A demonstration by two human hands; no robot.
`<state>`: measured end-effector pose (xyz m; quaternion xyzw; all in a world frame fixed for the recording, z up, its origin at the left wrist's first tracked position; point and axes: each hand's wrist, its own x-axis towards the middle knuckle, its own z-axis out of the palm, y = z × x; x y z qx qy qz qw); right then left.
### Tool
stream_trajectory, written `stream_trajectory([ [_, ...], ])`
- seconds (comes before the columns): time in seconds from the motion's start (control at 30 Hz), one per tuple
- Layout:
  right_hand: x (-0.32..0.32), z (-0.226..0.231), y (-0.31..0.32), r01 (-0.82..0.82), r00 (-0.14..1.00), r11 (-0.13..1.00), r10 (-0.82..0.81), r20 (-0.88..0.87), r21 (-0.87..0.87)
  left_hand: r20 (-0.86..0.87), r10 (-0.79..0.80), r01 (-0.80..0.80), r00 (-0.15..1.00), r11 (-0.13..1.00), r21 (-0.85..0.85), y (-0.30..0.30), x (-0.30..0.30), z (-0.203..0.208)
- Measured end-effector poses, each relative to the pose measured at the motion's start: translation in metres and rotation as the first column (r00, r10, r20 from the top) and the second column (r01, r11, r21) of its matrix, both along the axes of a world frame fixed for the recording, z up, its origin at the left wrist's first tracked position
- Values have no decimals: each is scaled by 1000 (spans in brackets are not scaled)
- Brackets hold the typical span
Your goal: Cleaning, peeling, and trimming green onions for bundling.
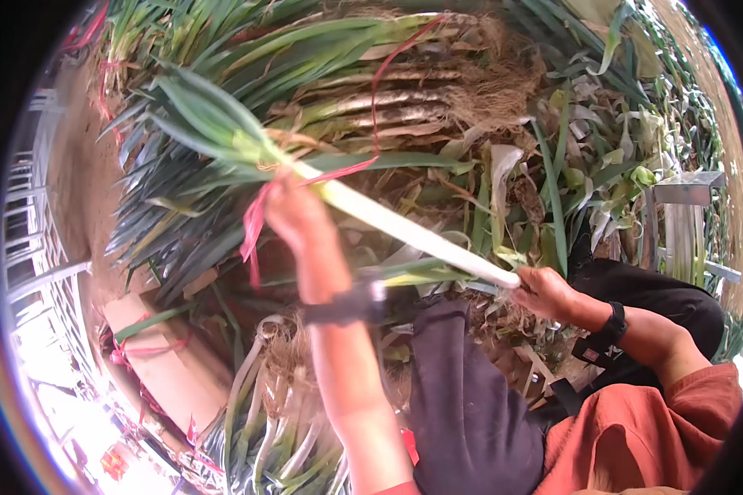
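Note:
A long green onion (404,228) slants across the middle of the view, leaves to the upper left and white stalk to the lower right. My left hand (293,214), slightly blurred, is closed round it just below the leaves. A pink-red plastic strip (254,227) trails by that hand and loops up over the heap behind. My right hand (546,294) grips the white root end, with its fingertips partly hidden. Beyond lies a pile of untrimmed green onions (388,103), their brown roots (495,78) pointing right.
Peeled leaves and skins (586,132) litter the right side, beside a metal frame (689,188). A cardboard box (167,355) stands at the left, near more onions (285,445) at the lower left. White metal railings (45,247) line the far left. My dark-trousered leg (475,388) is below.

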<state>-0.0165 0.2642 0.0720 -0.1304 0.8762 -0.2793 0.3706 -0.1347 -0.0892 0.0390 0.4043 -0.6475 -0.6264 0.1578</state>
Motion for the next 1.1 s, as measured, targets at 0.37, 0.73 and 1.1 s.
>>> stream_trajectory([
  [0.37,-17,23,-59,80,992,989,-66,111,-124,-140,-854,810,501,519,-272,87,21,68],
  [0.73,30,13,-24,-296,896,953,300,-329,63,-57,230,-120,971,686,718,47,47,48],
  [1.1,-20,-6,48,-341,740,839,518,-430,424,-507,464,-385,727,886,258,-95,183,220],
])
